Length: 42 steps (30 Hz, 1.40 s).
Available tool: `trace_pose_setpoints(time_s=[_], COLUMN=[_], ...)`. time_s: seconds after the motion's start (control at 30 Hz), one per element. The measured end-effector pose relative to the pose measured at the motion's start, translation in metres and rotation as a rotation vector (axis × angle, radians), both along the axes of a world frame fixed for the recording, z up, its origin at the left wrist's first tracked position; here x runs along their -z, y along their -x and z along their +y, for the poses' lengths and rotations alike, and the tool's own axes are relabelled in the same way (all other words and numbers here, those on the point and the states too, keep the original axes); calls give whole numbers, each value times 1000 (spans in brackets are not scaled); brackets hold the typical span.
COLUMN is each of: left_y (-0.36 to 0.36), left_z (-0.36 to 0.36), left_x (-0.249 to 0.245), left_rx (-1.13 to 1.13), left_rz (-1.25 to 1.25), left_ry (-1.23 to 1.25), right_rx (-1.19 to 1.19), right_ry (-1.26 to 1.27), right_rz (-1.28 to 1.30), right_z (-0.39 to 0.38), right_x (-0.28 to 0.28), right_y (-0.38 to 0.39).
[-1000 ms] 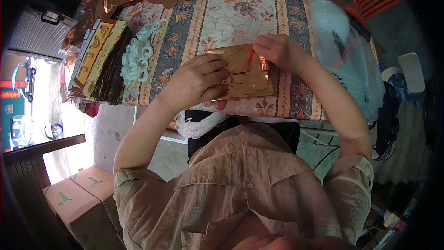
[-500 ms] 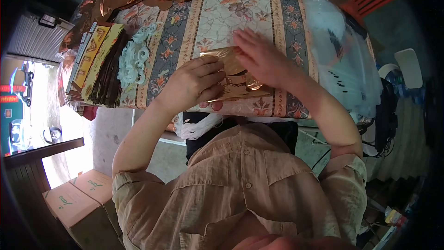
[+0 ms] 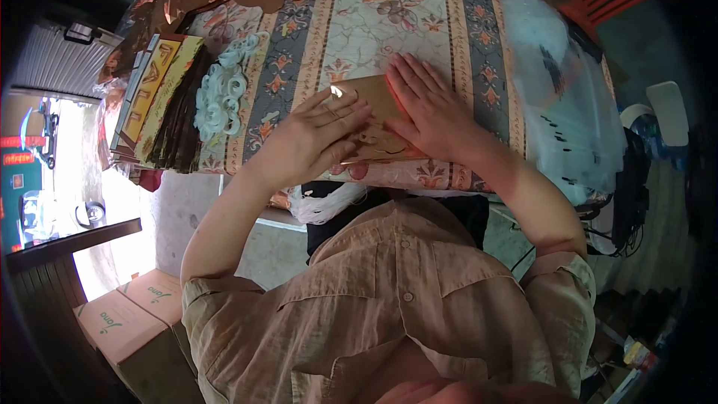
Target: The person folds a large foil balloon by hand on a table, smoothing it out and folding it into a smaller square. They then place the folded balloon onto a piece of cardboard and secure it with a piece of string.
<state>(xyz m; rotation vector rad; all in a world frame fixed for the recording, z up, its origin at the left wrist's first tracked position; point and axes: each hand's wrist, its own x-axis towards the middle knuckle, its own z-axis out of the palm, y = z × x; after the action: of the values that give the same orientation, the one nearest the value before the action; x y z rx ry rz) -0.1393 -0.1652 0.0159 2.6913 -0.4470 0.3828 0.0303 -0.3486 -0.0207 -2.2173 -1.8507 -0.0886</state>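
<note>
1. On my feed, the gold foil sheet [image 3: 380, 108] looks metallic and glossy.
2. I read the floral tablecloth [image 3: 385, 37] as smooth, printed material.
3. The plastic bags [image 3: 557, 108] show me translucent, shiny film.
4. I see matt cardboard on the cartons [image 3: 123, 313].
5. The shirt [image 3: 359, 307] is wrinkled, matt cloth.

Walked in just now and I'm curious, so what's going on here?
A person is handling a shiny gold-coloured sheet near the edge of a patterned table cover. The right hand lies flat on the sheet's right side; the left hand covers part of its left side. Off to the left sit white ring-shaped pieces and a stack of printed items.
</note>
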Motion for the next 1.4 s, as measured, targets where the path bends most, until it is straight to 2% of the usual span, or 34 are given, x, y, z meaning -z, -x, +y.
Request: trace_pose_setpoints(time_s=[0.07,0.2,0.27,0.43,0.5,0.57,0.63,0.67,0.77,0.9,1.07,1.3,1.4], left_y=[7,11,15,16,12,4,-4,-7,-8,0,13,45,48], left_z=[-4,5,12,28,27,21,18,20,12,17,9,-28,-28], left_x=[-6,-5,-2,6,4,0,-1,-1,-4,1,-8,-10,0], left_rx=[-85,-57,-151,-340,-397,-406,-289,-188,-65,-20,3,-94,-148], left_rz=[207,226,374,163,-15,-7,-88,-46,70,205,276,195,100], left_ry=[77,134,1004,1205,585,558,335,217,77,89,-65,-203,-142], right_rx=[-2,-5,-6,-3,-8,-10,-5,-1,2,-16,-43,-150,-156], right_ry=[-10,5,9,29,34,38,53,54,56,48,51,65,73], right_rz=[8,-10,-11,-18,-18,-22,-18,-19,-16,-19,-24,2,24], right_z=[0,0,0,0,0,2,1,1,1,0,-6,-23,-26], right_x=[-1,-3,-5,-6,-6,-6,-7,-6,-5,-2,-3,-9,-11], right_y=[0,1,1,1,1,1,1,1,1,-2,2,18,23])
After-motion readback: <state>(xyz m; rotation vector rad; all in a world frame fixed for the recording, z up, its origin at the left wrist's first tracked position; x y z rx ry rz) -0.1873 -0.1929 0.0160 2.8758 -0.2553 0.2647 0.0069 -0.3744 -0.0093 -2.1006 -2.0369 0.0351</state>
